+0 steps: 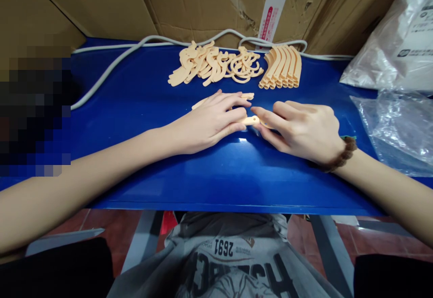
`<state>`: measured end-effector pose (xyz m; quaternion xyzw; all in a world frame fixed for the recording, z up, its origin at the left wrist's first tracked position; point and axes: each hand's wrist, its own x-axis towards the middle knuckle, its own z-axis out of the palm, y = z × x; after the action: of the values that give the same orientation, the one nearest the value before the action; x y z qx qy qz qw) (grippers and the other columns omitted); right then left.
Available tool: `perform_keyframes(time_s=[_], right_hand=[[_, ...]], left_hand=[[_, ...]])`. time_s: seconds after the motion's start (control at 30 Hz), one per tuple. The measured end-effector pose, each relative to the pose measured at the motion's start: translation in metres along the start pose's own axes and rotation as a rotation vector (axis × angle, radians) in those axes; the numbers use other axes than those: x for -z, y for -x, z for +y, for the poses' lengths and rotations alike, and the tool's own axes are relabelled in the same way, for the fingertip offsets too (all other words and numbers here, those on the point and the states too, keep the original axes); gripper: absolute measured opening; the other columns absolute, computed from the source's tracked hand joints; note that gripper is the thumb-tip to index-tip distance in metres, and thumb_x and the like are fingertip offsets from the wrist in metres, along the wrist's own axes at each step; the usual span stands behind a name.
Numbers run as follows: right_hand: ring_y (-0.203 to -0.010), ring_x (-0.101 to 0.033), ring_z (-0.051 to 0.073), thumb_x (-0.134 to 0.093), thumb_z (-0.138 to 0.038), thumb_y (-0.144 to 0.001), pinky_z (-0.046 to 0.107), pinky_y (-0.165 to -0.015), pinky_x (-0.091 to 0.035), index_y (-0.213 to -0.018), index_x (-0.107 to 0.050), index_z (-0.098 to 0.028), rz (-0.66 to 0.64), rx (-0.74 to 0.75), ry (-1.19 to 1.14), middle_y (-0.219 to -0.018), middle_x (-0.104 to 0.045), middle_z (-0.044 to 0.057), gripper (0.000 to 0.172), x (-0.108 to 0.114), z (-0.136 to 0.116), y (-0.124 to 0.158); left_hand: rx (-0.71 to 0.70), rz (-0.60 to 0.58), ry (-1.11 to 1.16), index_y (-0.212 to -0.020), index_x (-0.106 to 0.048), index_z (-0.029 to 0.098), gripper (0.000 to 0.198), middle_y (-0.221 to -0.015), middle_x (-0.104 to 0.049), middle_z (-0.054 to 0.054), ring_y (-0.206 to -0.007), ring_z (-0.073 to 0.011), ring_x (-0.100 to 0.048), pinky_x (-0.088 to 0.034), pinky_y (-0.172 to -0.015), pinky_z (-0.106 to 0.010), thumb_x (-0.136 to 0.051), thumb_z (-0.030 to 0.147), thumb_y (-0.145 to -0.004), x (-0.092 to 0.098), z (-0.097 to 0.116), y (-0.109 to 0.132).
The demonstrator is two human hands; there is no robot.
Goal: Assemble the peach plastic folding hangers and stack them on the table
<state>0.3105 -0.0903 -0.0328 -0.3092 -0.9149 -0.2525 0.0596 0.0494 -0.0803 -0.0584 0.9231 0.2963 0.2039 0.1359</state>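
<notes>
My left hand [216,120] is closed on a narrow cream plastic piece [251,121] with a small round hole at its end. Pinched in the fingertips of my right hand [299,124] is a small cream plastic part [264,124], mostly hidden, which meets that holed end. Another long cream piece [248,96] lies on the table just beyond my left fingers, partly covered by them. Farther back are a loose heap of flat cream parts [189,63], some thin curved hook-like parts [244,66], and a neat row of several curved cream tubes [282,66].
The blue table [209,176] has a white cable [115,70] running along its back. Cardboard boxes [209,9] stand behind it. A filled white plastic bag [389,45] and a clear plastic bag [402,131] lie at the right. The left edge is pixelated.
</notes>
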Motion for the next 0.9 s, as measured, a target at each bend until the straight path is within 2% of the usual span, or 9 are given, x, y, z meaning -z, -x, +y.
perform_keyframes(time_s=[0.2, 0.43, 0.63, 0.9], right_hand=[[-0.072, -0.058, 0.017, -0.037, -0.043, -0.116, 0.034, -0.062, -0.027, -0.132, -0.074, -0.019, 0.081, 0.033, 0.013, -0.08, -0.068, 0.004, 0.048, -0.001, 0.0013, 0.0032], [-0.072, -0.06, 0.017, -0.033, -0.042, -0.117, 0.033, -0.062, -0.026, -0.127, -0.077, -0.02, 0.047, 0.01, 0.001, -0.076, -0.065, 0.004, 0.051, 0.0003, -0.0009, 0.0023], [-0.072, -0.064, 0.016, -0.033, -0.047, -0.115, 0.031, -0.059, -0.025, -0.127, -0.079, -0.022, -0.035, -0.067, -0.177, -0.076, -0.068, 0.004, 0.054, -0.0025, -0.0008, 0.0026], [-0.068, -0.062, 0.014, -0.042, -0.048, -0.112, 0.03, -0.058, -0.025, -0.123, -0.081, -0.022, -0.034, -0.106, -0.338, -0.076, -0.07, 0.002, 0.047, -0.0021, -0.0001, 0.004]], left_hand=[[-0.031, 0.008, 0.003, -0.118, -0.068, 0.019, 0.037, -0.157, -0.06, -0.017, -0.156, -0.0342, -0.048, -0.031, -0.132, -0.067, -0.038, 0.041, -0.117, -0.0002, -0.002, 0.0008], [0.014, -0.02, 0.011, -0.119, -0.069, 0.021, 0.037, -0.165, -0.054, -0.015, -0.159, -0.032, -0.045, -0.027, -0.133, -0.067, -0.038, 0.041, -0.117, 0.0003, -0.0009, 0.0003], [0.003, -0.001, -0.004, -0.119, -0.07, 0.021, 0.04, -0.167, -0.052, -0.016, -0.156, -0.0327, -0.049, -0.031, -0.132, -0.066, -0.038, 0.044, -0.117, 0.0002, 0.0001, 0.0006], [-0.01, -0.02, 0.006, -0.117, -0.071, 0.019, 0.038, -0.166, -0.052, -0.016, -0.156, -0.033, -0.049, -0.03, -0.132, -0.067, -0.04, 0.04, -0.116, 0.0011, 0.002, 0.0008]])
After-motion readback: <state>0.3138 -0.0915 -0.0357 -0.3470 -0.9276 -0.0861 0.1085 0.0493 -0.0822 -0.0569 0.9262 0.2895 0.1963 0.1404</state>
